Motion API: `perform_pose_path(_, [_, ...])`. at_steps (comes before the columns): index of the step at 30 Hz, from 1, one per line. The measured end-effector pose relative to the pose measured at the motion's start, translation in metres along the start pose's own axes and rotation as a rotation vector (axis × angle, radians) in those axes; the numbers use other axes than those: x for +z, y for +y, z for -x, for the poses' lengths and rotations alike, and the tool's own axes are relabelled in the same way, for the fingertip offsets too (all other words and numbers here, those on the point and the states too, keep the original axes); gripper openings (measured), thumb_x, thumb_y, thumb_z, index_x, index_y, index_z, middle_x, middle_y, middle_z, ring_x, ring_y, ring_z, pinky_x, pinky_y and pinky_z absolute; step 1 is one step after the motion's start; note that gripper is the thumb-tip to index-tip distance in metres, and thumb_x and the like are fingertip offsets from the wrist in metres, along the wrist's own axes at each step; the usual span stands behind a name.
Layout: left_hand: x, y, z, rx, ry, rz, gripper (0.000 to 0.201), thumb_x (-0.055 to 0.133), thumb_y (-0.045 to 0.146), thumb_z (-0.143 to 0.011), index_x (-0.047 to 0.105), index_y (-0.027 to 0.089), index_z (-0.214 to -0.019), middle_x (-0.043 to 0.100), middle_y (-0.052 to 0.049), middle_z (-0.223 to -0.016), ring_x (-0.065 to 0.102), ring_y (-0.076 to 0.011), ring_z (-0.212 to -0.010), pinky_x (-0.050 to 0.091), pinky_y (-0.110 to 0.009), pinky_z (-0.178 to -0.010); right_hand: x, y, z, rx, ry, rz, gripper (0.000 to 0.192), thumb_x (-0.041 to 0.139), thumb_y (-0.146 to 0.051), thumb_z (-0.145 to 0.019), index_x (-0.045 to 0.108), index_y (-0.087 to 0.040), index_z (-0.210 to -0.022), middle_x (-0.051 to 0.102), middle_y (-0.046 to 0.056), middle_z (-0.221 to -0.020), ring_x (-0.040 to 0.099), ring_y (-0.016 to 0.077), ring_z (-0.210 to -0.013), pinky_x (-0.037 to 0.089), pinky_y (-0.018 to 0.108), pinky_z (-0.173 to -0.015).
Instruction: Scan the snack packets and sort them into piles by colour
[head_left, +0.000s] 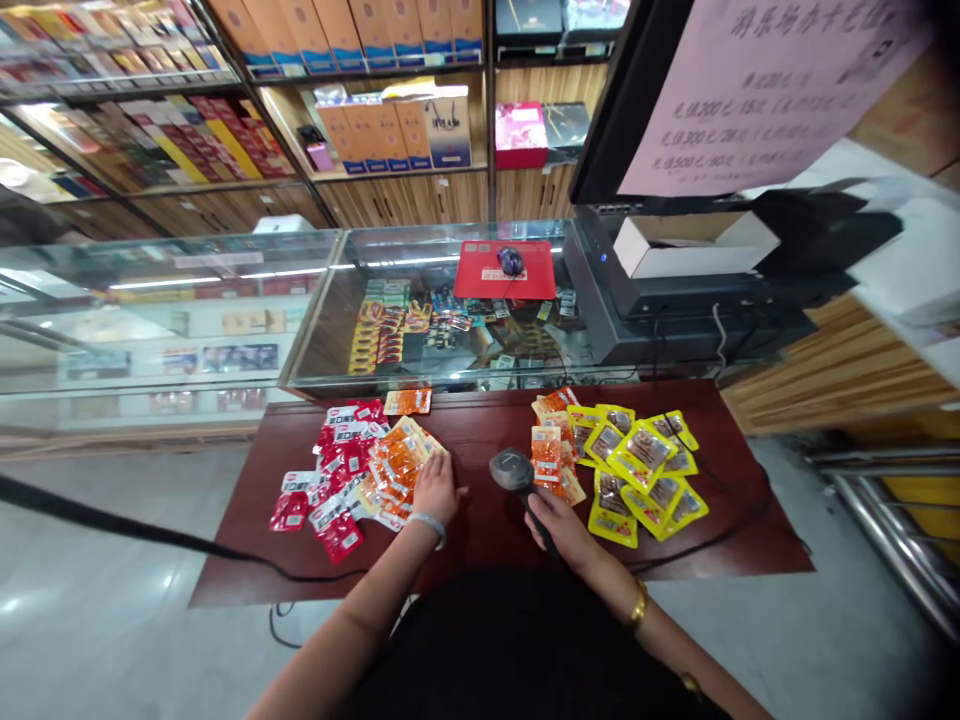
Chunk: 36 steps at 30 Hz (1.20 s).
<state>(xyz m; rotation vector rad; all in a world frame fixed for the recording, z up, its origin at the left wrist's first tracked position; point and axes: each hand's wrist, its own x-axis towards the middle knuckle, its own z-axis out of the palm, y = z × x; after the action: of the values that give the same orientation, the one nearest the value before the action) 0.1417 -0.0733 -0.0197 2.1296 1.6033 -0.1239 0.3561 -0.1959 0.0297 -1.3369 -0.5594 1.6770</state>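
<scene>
1. My right hand grips the scanner by its handle; I want that head steady.
2. Leftward, my left hand lies open on orange packets; I'd press lightly.
3. Red packets, further left, are best kept separate.

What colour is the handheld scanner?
The handheld scanner is dark grey and black, showing best in the head view.

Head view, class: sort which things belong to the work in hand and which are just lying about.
Apparently in the job: scanner, in right hand; orange packets, under left hand; red packets; yellow packets.
Seemingly lying about: mouse; red mat; open white box.
</scene>
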Motion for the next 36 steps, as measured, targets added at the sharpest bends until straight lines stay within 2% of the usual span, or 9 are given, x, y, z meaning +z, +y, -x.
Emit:
perform_pose_path(3, [0.006,-0.02,0.02,-0.008,-0.059,-0.159,0.084,0.068,0.032,-0.074,0.033,0.01,-0.146,0.024,-0.02,-0.156,0.015,-0.0319,-0.146,0.016,-0.047,-0.118,0.006,0.005,-0.003,0.028,-0.046,0.052,0.049,0.058,-0.069,-0.076,0.046,-0.022,-0.085,0.042,-0.012,-0.046,0.033,0.006,-0.033,0.023,0.019,-0.035])
perform_pose_path(7, [0.015,-0.019,0.036,0.062,-0.141,-0.179,0.083,0.063,0.031,-0.077,0.028,0.011,-0.149,0.019,-0.018,-0.157,0.011,-0.0298,-0.147,0.012,-0.049,-0.118,0.018,0.006,-0.006,0.051,-0.118,0.12,0.056,0.057,-0.071,-0.074,0.05,-0.02,-0.096,0.041,-0.013,-0.045,0.033,0.0065,-0.033,0.023,0.019,-0.036])
perform_pose_path(11, [0.008,-0.017,0.041,0.234,-0.196,-0.068,0.079,0.062,0.026,-0.075,0.032,0.016,-0.147,0.026,-0.014,-0.156,0.018,-0.0278,-0.146,0.012,-0.048,-0.119,0.03,0.004,-0.009,0.047,-0.189,0.184,0.056,0.057,-0.069,-0.076,0.054,-0.019,-0.099,0.043,-0.011,-0.046,0.034,0.0068,-0.034,0.024,0.02,-0.036])
perform_pose_path(13, [-0.003,-0.021,0.042,0.25,-0.171,0.01,0.067,0.057,0.022,-0.078,0.04,0.02,-0.143,0.041,-0.011,-0.15,0.033,-0.0245,-0.14,0.021,-0.043,-0.117,0.032,0.004,-0.009,0.035,-0.196,0.202,0.054,0.057,-0.068,-0.078,0.054,-0.019,-0.098,0.044,-0.011,-0.047,0.034,0.0068,-0.034,0.024,0.02,-0.037])
perform_pose_path(16, [-0.022,-0.032,0.045,0.076,-0.033,0.036,0.04,0.047,0.021,-0.086,0.057,0.022,-0.124,0.061,-0.009,-0.126,0.052,-0.0225,-0.12,0.035,-0.038,-0.107,0.031,0.005,-0.008,0.036,-0.169,0.195,0.056,0.056,-0.07,-0.077,0.054,-0.018,-0.1,0.043,-0.011,-0.046,0.033,0.007,-0.033,0.024,0.02,-0.037])
perform_pose_path(18, [-0.03,-0.041,0.047,-0.072,0.066,-0.025,0.032,0.049,0.026,-0.087,0.061,0.02,-0.116,0.063,-0.011,-0.118,0.054,-0.025,-0.113,0.037,-0.038,-0.102,0.03,0.007,-0.007,0.049,-0.152,0.185,0.059,0.055,-0.071,-0.076,0.052,-0.018,-0.103,0.042,-0.012,-0.045,0.032,0.0073,-0.033,0.023,0.02,-0.036])
perform_pose_path(23, [-0.025,-0.054,0.049,-0.336,0.157,-0.192,0.06,0.06,0.043,-0.079,0.047,0.015,-0.131,0.048,-0.018,-0.135,0.041,-0.0336,-0.127,0.036,-0.045,-0.1,0.027,0.013,-0.006,0.065,-0.134,0.176,0.056,0.055,-0.07,-0.077,0.053,-0.02,-0.101,0.04,-0.012,-0.043,0.031,0.0074,-0.032,0.022,0.021,-0.036])
perform_pose_path(31, [-0.007,-0.052,0.052,-0.313,0.048,-0.177,0.079,0.069,0.04,-0.074,0.034,0.011,-0.14,0.057,-0.018,-0.121,0.051,-0.0316,-0.119,0.042,-0.04,-0.094,0.029,0.012,-0.008,0.085,-0.146,0.239,0.057,0.056,-0.07,-0.076,0.053,-0.019,-0.101,0.042,-0.012,-0.043,0.033,0.0075,-0.032,0.024,0.021,-0.036])
perform_pose_path(36, [0.001,-0.06,0.063,-0.271,0.143,-0.174,0.075,0.069,0.038,-0.074,0.038,0.015,-0.138,0.05,-0.018,-0.128,0.05,-0.0309,-0.12,0.041,-0.038,-0.098,0.027,0.014,-0.008,0.06,-0.156,0.245,0.056,0.055,-0.07,-0.077,0.052,-0.019,-0.099,0.042,-0.012,-0.043,0.034,0.0075,-0.033,0.024,0.021,-0.036])
